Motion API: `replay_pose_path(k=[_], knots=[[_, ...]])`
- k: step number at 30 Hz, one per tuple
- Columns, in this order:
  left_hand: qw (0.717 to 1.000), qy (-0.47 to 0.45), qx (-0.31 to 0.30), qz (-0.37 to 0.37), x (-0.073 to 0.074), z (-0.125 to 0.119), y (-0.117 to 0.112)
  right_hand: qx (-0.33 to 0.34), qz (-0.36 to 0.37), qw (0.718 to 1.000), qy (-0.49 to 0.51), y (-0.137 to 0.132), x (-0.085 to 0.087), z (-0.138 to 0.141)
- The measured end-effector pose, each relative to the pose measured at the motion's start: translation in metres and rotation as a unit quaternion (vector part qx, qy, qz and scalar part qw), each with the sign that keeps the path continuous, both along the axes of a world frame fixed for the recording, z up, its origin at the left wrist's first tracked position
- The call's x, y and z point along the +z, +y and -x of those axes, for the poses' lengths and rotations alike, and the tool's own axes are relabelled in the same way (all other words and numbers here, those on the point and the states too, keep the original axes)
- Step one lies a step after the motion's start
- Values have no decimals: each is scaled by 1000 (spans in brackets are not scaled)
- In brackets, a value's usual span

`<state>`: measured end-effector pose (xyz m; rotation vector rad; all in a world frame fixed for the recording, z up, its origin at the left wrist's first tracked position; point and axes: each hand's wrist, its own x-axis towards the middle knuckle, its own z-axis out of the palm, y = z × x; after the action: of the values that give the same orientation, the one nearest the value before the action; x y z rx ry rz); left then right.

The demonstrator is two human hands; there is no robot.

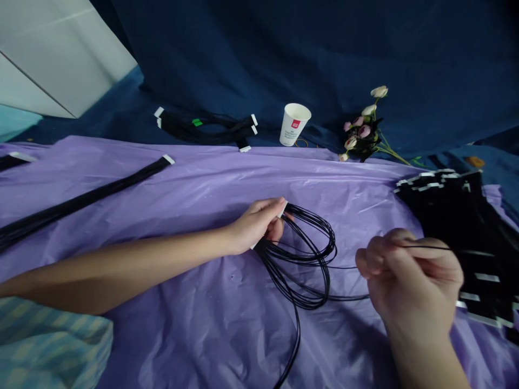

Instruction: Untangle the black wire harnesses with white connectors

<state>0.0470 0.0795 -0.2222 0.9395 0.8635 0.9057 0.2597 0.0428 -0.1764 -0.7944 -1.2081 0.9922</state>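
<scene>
My left hand (259, 222) is closed on a coil of thin black cords (308, 259) at its top, where a white tag shows between the fingers. The coil lies on a purple plastic sheet (203, 189). My right hand (409, 281) is closed in a fist near the right edge, pinching a single black cord (430, 247) that runs right toward a heap of black cords with white tags (466, 227). A loose end of the coil trails down toward me.
A long straight bundle of black cords (81, 202) lies at the left. Further back on dark blue cloth sit another tagged bundle (206, 128), a white paper cup (294, 124) and a small bunch of artificial flowers (365, 132).
</scene>
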Motion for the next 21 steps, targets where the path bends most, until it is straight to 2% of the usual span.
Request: replay_pose_path(k=[1, 3, 6, 11, 21], knots=[[1000, -2, -1, -4, 0, 0, 0, -41, -43, 994, -93, -2, -2, 1], [1000, -3, -3, -11, 0, 0, -1, -100, -115, 954, -257, -5, -4, 4], [1000, 3, -8, -17, 0, 0, -2, -90, -171, 904, -381, -7, -5, 10], [999, 24, -16, -19, 1, 0, -3, -70, -196, 876, -434, -5, -6, 18], [995, 61, -51, -65, -4, 1, -6, -93, -199, 850, -479, -5, -9, 26]])
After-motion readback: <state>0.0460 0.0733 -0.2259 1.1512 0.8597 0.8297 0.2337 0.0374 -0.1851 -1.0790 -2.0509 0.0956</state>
